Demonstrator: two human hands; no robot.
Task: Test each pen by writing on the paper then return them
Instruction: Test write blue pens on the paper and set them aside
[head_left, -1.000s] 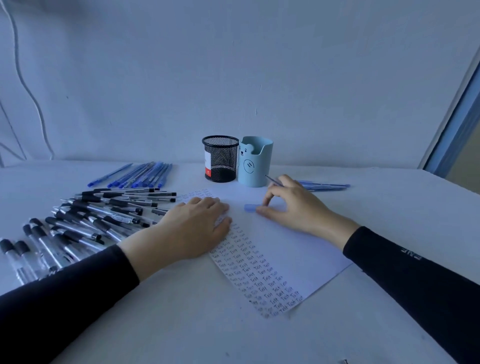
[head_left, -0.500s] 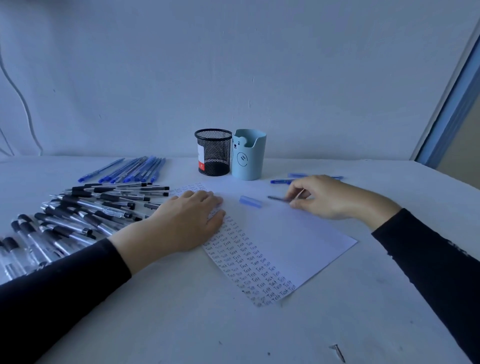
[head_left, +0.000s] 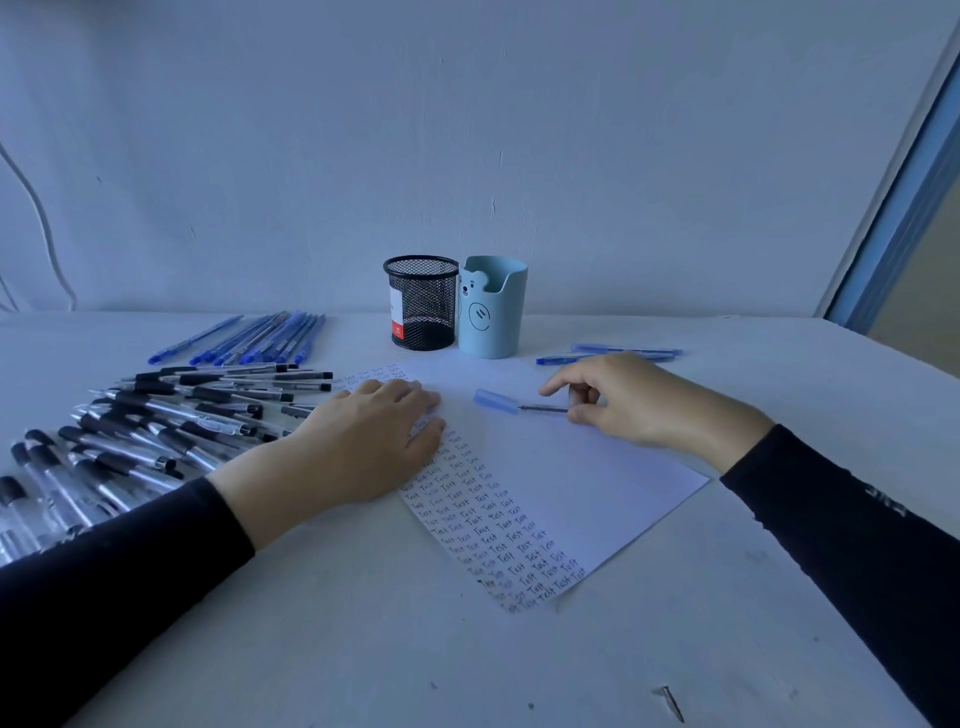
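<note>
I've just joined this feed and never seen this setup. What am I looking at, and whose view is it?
No machine here: a person's two bare hands, seen from one camera worn on the head, looking down at a table. The left hand lies flat on the paper, which carries columns of the word Test. The right hand pinches a pen, its tip pointing at a loose blue cap on the sheet. At left lie black pens and blue pens; behind stand a mesh cup and a blue bear holder.

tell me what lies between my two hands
Head view: a blue pen cap on the paper, between the left hand and the right hand, whose pen points at it.
</note>
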